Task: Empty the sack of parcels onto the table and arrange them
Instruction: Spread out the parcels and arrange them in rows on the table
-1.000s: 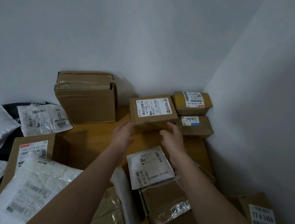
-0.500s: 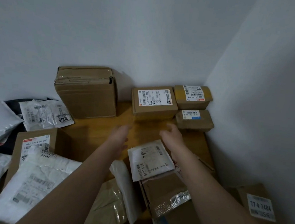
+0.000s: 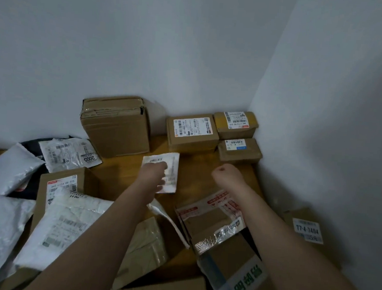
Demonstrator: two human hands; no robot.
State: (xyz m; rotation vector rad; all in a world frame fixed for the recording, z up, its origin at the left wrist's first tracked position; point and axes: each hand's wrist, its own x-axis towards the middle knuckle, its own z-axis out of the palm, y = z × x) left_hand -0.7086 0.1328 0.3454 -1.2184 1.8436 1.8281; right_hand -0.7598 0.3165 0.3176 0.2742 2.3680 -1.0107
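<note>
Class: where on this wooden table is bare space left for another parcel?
Bare wooden table shows between the left hand holding a flat white mailer, the right hand, and the labelled brown box. Near and left sides are crowded.

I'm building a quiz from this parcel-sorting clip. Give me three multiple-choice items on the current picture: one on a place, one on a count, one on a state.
1. Where does the box with the yellow-taped top lie?
A. in the far right corner by the walls
B. at the near left edge
C. on top of the tall box

2. How many cardboard boxes are grouped at the far right corner?
A. one
B. three
C. six

3. What is the left hand doing?
A. hanging idle
B. holding a small white mailer
C. lifting the tall box

Answers:
1 A: the yellow-taped box sits where the two walls meet.
2 B: that box, the large labelled box and the blue-labelled box lie together.
3 B: the left hand holds the white mailer over the table; the right hand is a loose fist, holding nothing visible.
</note>
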